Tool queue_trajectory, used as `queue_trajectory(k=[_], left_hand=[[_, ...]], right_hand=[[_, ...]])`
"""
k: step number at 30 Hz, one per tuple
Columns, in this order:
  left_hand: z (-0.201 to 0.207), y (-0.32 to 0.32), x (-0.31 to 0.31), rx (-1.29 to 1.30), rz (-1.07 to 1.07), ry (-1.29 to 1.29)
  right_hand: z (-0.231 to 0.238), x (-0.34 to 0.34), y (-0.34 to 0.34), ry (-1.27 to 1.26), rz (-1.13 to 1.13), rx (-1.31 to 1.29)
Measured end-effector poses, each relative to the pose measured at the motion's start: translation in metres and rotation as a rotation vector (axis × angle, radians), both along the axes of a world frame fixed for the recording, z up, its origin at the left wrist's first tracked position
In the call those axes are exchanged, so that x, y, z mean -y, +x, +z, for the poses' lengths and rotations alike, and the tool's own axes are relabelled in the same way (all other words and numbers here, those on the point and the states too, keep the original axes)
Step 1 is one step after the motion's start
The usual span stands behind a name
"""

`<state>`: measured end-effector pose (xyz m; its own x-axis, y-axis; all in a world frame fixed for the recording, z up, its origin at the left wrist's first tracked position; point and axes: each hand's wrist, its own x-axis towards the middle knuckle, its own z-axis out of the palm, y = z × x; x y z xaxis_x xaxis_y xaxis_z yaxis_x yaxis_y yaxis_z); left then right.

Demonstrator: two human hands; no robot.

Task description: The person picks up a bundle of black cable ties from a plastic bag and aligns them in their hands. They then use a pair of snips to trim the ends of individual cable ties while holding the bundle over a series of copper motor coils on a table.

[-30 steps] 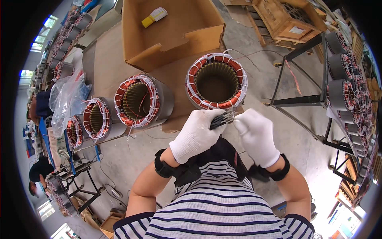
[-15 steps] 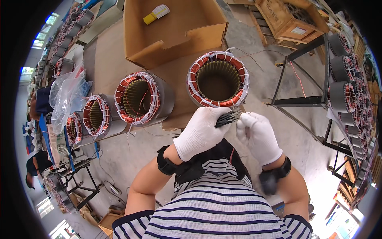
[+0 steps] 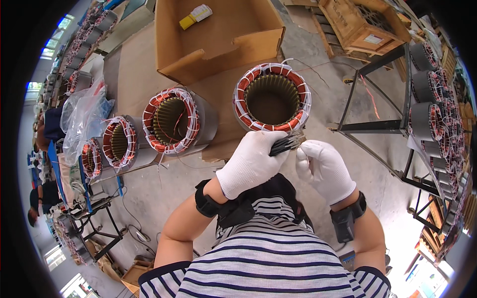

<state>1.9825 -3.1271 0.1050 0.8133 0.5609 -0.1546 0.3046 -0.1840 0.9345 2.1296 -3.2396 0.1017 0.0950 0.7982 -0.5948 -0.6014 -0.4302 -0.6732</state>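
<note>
In a white knit glove, my left hand (image 3: 255, 158) is closed round a bundle of black-sleeved wires (image 3: 282, 144) with pale frayed-looking ends. My right hand (image 3: 323, 168), gloved too, is pinched at the tips of that bundle; what sits between its fingers is too small to make out. Just beyond both hands stands an upright motor stator (image 3: 272, 97) with orange-red copper windings laced in white cord, its round bore facing up. The bundle lies close to its near rim.
Left of it, several more wound stators lie on their sides on the bench, the nearest a grey one (image 3: 171, 120). An open cardboard box (image 3: 218, 59) holds a yellow-capped bottle (image 3: 195, 17). Clear plastic bags (image 3: 84, 116) lie at left. On the right stand a black metal frame (image 3: 372, 126) and racked stators (image 3: 427, 119).
My right hand has shifted slightly right and down, its wrist device turning into clearer view. The left hand keeps hold of the wire bundle. A person at far left has moved a little.
</note>
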Motion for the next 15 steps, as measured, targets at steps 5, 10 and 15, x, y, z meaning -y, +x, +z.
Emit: queue_trajectory(k=[5,10,15], left_hand=[[0.003,-0.001,0.000,-0.074,0.011,-0.010],[0.009,0.000,0.000,-0.096,0.007,-0.022],[0.001,-0.002,0.004,-0.077,0.002,-0.025]], right_hand=[[-0.006,0.010,0.005,-0.005,0.097,0.436],[-0.008,0.003,0.006,0.307,0.198,1.194],[-0.015,0.004,0.006,0.336,0.122,0.921]])
